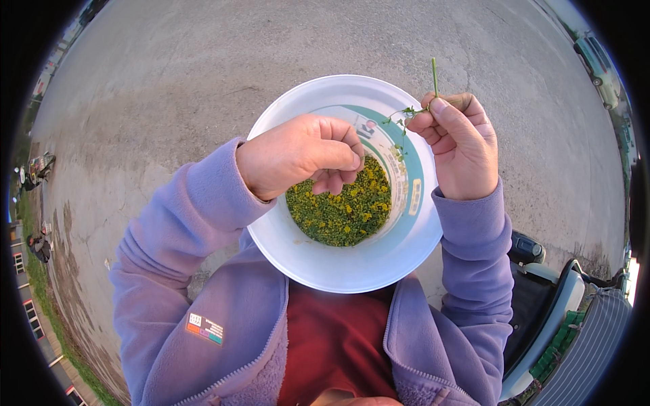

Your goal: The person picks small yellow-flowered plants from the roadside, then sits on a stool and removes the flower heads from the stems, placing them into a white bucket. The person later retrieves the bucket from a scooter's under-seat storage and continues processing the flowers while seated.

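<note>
A white plastic bucket [299, 259] stands upright before me, close against my body. Loose green buds and small yellow flowers [337, 223] cover its bottom. Over its left half is my left hand [310, 155], thumb pressed against the curled index finger; nothing plainly shows in that pinch. At the right rim, my right hand [459, 142] pinches a thin green plant stem [434, 76] between thumb and fingers. The stem's bare end points up, while a leafy sprig [403, 119] hangs leftward over the bucket's edge. The bucket wall bears a printed label with writing.
Concrete ground [203, 66] surrounds me. Close on my right stands a vehicle with a dark seat [528, 314], near green crates [558, 345] and a striped cover [589, 350]. Far left are a parked motorbike [38, 170] and a person [39, 247]; a van [599, 68] is far right.
</note>
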The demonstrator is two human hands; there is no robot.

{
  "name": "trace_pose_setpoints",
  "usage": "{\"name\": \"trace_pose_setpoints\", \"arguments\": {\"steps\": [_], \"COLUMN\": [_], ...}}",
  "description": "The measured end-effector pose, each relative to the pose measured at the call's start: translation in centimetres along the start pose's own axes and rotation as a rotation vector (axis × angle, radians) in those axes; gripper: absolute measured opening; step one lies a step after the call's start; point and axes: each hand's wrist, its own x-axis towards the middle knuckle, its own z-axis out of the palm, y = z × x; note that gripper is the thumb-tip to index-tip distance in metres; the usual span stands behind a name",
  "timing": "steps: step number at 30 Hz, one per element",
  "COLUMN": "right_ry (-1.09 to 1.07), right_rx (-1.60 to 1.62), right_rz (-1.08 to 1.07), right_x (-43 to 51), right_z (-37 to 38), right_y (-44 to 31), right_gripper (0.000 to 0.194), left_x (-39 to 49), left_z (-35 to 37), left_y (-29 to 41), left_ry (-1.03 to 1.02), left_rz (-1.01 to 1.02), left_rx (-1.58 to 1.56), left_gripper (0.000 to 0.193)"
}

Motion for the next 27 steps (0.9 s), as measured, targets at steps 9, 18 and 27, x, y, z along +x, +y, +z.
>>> {"name": "trace_pose_setpoints", "arguments": {"steps": [9, 18, 27], "right_ry": [-0.080, -0.060, 0.097], "right_rx": [-0.043, -0.127, -0.299], "right_rz": [0.051, -0.013, -0.512], "right_x": [0.0, -0.3, 0.0], "right_z": [0.5, 0.7, -3.3], "right_y": [0.3, 0.3, -1.2], "right_gripper": [0.010, 0.010, 0.006], "left_x": [0.4, 0.2, -0.4], "left_z": [0.8, 0.5, -0.1], "left_y": [0.0, -0.1, -0.6], "left_ry": [-0.061, -0.075, -0.028], "left_rz": [0.145, 0.087, 0.042], "left_rx": [-0.107, -0.056, -0.068], "left_gripper": [0.025, 0.023, 0.026]}}
